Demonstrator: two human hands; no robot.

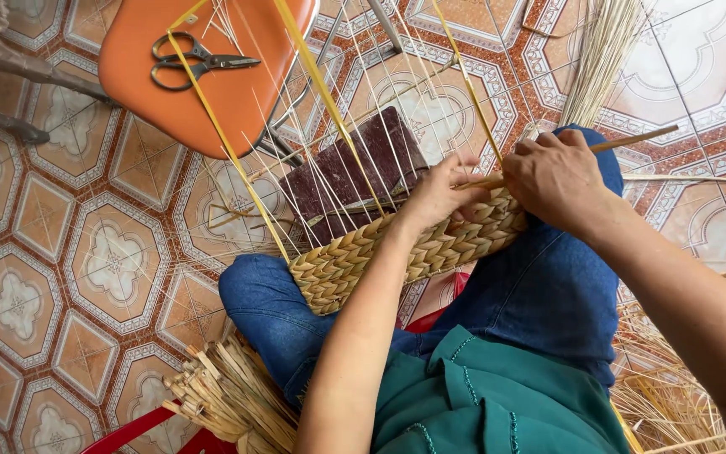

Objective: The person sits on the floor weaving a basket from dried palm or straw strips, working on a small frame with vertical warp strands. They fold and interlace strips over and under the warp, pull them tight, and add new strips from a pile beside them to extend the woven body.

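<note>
— Item one, on the lap?
— Half-woven basket [397,252] of plaited straw-coloured fibre, lying across both knees in blue jeans [548,286], rim toward the floor side. Thin pale spokes [355,118] and a few yellow strips [212,118] fanning up and away from the woven band.
— Hands?
— Left hand [440,195] curled over the upper edge of the weave, fingers pressed onto the braid. Right hand [555,178] just beside it, closed around a flat fibre strand [640,136] at the same edge, knuckles up; fingertips hidden, so exact pinch cannot be told.
— Beyond the basket?
— Dark maroon block [355,172] on the patterned tile floor [60,277], seen through the spokes. Orange plastic seat [212,92] further off, black-handled scissors [195,60] resting on it.
— Loose stock?
— Bundle of cut straw ends [228,399] near the left knee, another heap [674,395] at the right, long pale stalks [598,50] upright by the far knee.
</note>
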